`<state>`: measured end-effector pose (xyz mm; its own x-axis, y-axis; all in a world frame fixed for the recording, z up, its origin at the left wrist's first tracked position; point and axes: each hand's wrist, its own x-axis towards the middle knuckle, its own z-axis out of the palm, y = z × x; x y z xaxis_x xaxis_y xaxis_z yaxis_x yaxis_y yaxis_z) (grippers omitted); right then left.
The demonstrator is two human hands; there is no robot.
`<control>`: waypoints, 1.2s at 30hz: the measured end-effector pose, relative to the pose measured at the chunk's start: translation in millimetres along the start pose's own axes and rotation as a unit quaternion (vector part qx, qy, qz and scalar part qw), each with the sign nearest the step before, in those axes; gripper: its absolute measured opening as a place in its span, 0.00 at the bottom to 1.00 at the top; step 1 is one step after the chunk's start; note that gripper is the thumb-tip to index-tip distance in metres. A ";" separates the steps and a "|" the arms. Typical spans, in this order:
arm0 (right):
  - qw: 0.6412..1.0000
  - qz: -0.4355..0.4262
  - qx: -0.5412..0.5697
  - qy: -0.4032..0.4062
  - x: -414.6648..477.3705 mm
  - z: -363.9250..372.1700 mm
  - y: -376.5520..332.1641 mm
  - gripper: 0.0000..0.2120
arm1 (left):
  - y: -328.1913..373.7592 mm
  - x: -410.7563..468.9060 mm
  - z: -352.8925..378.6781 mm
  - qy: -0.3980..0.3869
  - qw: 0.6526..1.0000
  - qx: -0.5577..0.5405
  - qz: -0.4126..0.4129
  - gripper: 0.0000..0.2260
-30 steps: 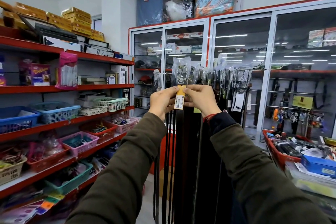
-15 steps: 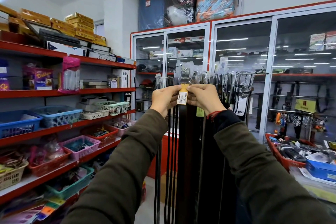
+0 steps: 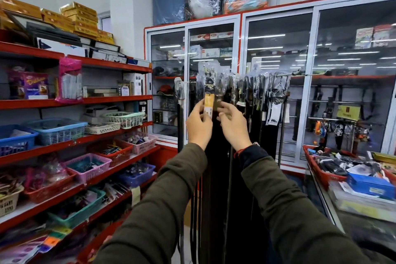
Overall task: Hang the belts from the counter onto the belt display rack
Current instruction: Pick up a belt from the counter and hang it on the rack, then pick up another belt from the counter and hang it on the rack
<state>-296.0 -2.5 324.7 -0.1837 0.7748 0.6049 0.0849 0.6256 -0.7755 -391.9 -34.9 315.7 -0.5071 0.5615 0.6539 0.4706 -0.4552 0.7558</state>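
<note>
A dark belt (image 3: 214, 156) hangs straight down from the belt display rack (image 3: 296, 74), its plastic-wrapped buckle (image 3: 209, 77) at the top and a yellow price tag (image 3: 209, 104) just under it. My left hand (image 3: 198, 124) is raised to the tag, thumb and fingertips pinching its left edge. Just right of the belt, my right hand (image 3: 232, 126) has loose, spread fingers and is blurred by motion. Several other dark belts (image 3: 257, 96) in plastic hang along the rod to the right.
Red shelves (image 3: 75, 100) with baskets of small goods run along the left. Glass-door cabinets (image 3: 278, 92) stand behind the rack. At the right is a glass counter (image 3: 334, 218) carrying a red tray (image 3: 321, 174) of goods and a blue box (image 3: 370, 184).
Both hands pinched the belt at its tag before. Now my right hand's fingers have loosened and spread, and my left hand holds only the tag's edge. The belt hangs from the rod.
</note>
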 end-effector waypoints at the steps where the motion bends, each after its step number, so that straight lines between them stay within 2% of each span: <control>1: 1.000 -0.018 -0.009 0.018 -9.4 -2.6 6.5 0.20 | -6.8 -10.2 5.4 0.010 0.999 0.027 0.023 0.23; 6: 0.994 -0.062 -0.059 0.070 -58.2 -23.6 54.6 0.21 | -43.5 -73.4 32.4 0.040 0.978 0.178 0.095 0.29; 12: 0.970 -0.037 -0.207 0.125 -121.7 -71.8 122.0 0.23 | -77.1 -157.4 72.4 -0.049 0.975 0.188 0.105 0.26; 17: 0.945 0.078 -0.287 0.137 -188.5 -124.5 171.3 0.25 | -98.4 -227.0 111.6 -0.133 0.975 0.163 0.066 0.25; 20: 0.916 0.160 -0.338 0.143 -233.0 -160.5 198.3 0.27 | -103.1 -271.1 138.4 -0.189 0.970 0.147 0.038 0.24; 24: 0.874 0.294 -0.350 0.168 -289.5 -208.0 225.9 0.30 | -103.2 -325.4 177.6 -0.300 0.943 0.140 0.024 0.24; 28: 0.814 0.430 -0.318 0.227 -331.4 -248.5 242.6 0.37 | -104.1 -374.0 224.6 -0.456 0.880 0.131 0.014 0.24; 32: 0.767 0.482 -0.265 0.332 -361.1 -281.2 247.1 0.40 | -84.9 -411.2 271.3 -0.613 0.782 0.105 0.047 0.23; 36: 0.716 0.512 -0.157 0.447 -383.7 -309.0 245.5 0.35 | -64.0 -440.8 299.7 -0.712 0.668 0.162 0.140 0.21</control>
<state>98.0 -118.1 -42.0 0.8212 0.5030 -0.2697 -0.0317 -0.4316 -0.9015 18.0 -46.2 -30.9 0.7272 0.6788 -0.1021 0.6518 -0.6363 0.4127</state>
